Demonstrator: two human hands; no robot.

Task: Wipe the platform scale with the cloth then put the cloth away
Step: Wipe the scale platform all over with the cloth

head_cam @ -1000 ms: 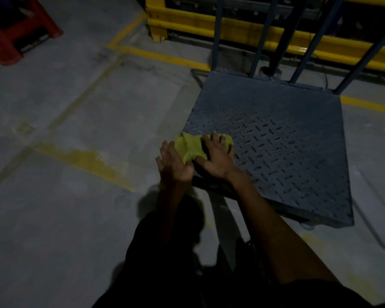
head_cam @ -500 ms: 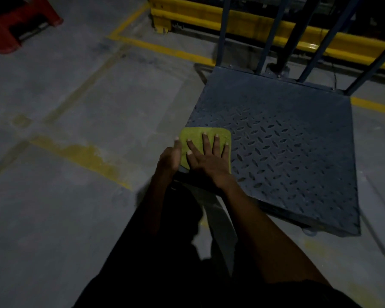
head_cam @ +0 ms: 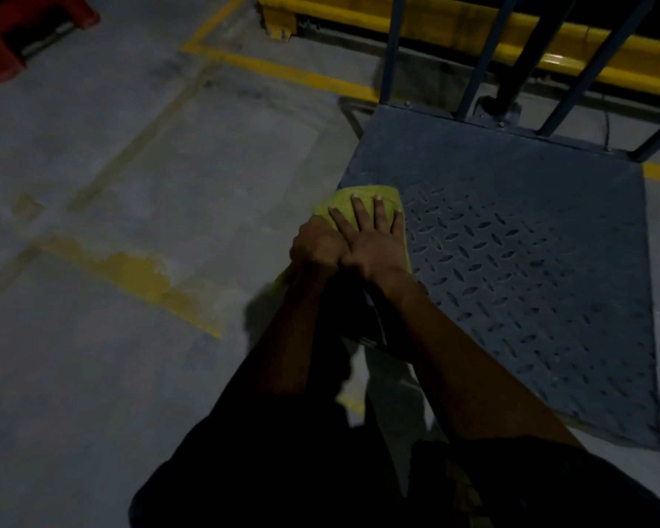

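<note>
A yellow-green cloth (head_cam: 362,196) lies on the near left edge of the platform scale (head_cam: 530,261), a dark grey chequer-plate deck on the floor. My right hand (head_cam: 370,238) presses flat on the cloth with fingers spread. Beside it, my left hand (head_cam: 315,245) is curled on the cloth's left edge where it hangs over the deck's side. Most of the cloth is hidden under both hands.
Blue metal uprights (head_cam: 393,51) rise from the scale's far edge. A yellow guard rail (head_cam: 454,28) runs behind them. Yellow lines (head_cam: 138,272) mark the grey concrete floor on the left. A red object (head_cam: 20,28) stands at the far left corner.
The cloth was bunched, then spread flat under my right hand. My left hand has closed on its left edge, and both hands slid slightly along the deck's side.
</note>
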